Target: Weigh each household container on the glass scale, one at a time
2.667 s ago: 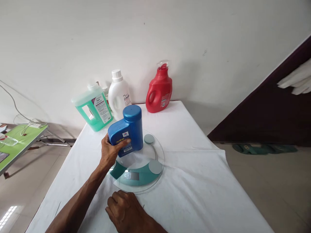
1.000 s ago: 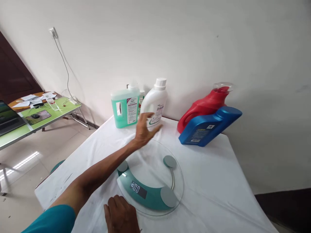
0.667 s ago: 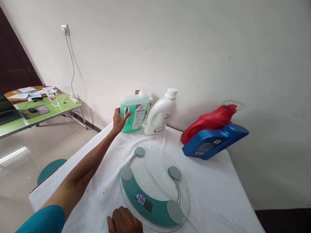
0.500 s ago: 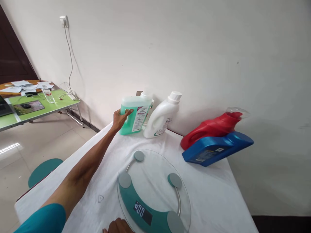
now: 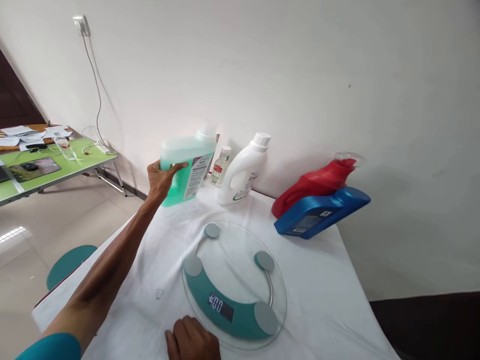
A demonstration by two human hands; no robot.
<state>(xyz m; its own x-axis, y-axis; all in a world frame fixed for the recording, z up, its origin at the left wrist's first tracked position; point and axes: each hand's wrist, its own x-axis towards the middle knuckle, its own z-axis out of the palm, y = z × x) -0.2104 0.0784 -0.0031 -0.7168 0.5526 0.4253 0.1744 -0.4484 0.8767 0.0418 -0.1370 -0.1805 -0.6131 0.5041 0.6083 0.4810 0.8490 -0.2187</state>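
Now the left hand (image 5: 162, 178) is wrapped round the handle side of the green jug (image 5: 186, 170), fingers curled over its edge, thumb behind; jug looks tilted and raised off the white cloth (image 5: 322, 280) near the table's far left corner, its label facing right; liquid inside is pale green, cap white. Just right of the jug stands a small clear bottle (image 5: 220, 166) w/ a red-and-white label, close to the wall; beside that a white bottle (image 5: 243, 170), upright, cap on. Further right the red bottle (image 5: 315, 182) lies leaning w/ the blue bottle (image 5: 320, 212) against its front, touching. Nearer the person, the round glass scale (image 5: 234, 282) sits mid-cloth, display reading 00. Right hand (image 5: 193, 340) rests on the cloth at the scale's near rim, fingers loosely bent, holding nothing; can't tell if it touches the glass. Off to the left, a green side table (image 5: 41, 172) w/ papers and cables.
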